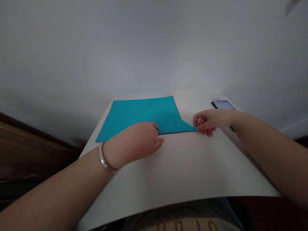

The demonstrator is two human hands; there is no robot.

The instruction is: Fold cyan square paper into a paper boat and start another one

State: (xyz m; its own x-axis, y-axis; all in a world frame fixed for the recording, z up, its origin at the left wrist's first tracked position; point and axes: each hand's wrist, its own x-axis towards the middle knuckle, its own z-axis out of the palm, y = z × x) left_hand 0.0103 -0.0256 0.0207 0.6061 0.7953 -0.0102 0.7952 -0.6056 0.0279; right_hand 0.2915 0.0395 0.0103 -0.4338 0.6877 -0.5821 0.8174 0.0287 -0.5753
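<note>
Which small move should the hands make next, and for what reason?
Perhaps the left hand should slide along the near edge of the bright blue paper sheet towards the right hand, smoothing it. The right hand pinches a pointed blue corner, and a crease-like line shows between the hands.

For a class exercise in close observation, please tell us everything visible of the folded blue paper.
The folded blue paper looks thin, matte and flat, narrowing to a point at its right end, with a short dark line across it. It lies at the near right of the blue sheet, jutting past its right edge over the white table. The right hand pinches the tip; the left hand hides its left part, where matching colours blur the outline.
</note>
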